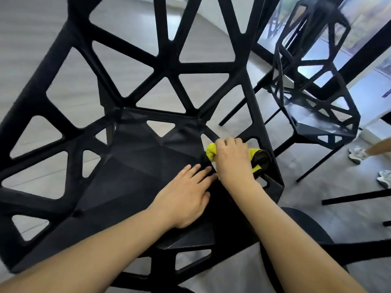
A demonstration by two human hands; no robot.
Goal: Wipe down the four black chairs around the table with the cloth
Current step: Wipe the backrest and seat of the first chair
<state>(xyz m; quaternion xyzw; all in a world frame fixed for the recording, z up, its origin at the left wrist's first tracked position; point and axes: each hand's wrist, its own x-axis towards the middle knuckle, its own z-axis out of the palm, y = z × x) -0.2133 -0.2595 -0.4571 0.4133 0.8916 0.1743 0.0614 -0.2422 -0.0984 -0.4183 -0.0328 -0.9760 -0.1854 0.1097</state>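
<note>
A black chair [135,157] with a lattice of triangular openings fills most of the head view, its seat right below me. My right hand [232,159] grips a bunched yellow cloth [211,152] against the strut at the seat's right side. My left hand [186,193] lies flat on the seat with straight fingers, its fingertips close to the right hand. A second black chair [313,119] of the same design stands to the right on thin legs.
Grey floor [338,187] surrounds the chairs. Another person's feet in white sneakers [357,155] stand at the right edge. A dark table edge and leg [355,197] reach in from the right. A window wall lies behind the far chair.
</note>
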